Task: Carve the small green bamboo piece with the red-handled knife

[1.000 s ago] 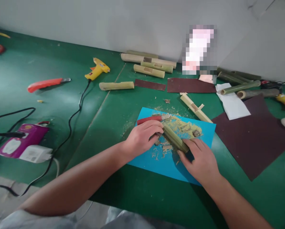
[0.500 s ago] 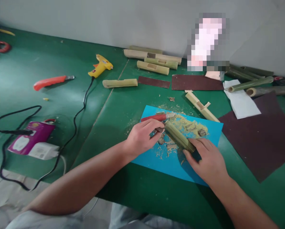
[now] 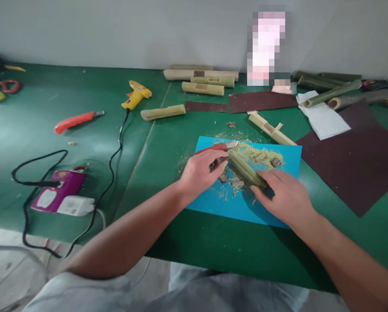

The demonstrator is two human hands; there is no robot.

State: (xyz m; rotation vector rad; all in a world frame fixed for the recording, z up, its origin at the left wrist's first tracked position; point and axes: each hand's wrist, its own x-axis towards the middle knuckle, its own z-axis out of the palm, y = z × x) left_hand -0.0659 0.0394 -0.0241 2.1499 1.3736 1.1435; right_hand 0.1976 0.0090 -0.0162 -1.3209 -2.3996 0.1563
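Our right hand (image 3: 286,195) clasps a bamboo tube (image 3: 245,167) in its fingers; at its far end, our left hand (image 3: 198,173) pinches a brown scrap (image 3: 220,160). Grip unchanged, our work apparently continues.

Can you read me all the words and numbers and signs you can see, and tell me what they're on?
None can be read for sure.
Purple power block: a yellowish mark and pale patches, too blurred to read.
White plug adapter: faint grey print, too small to read.
Yellow glue gun: no readable words.
Bright panel by the wall: covered with big squares, so nothing on it can be read.
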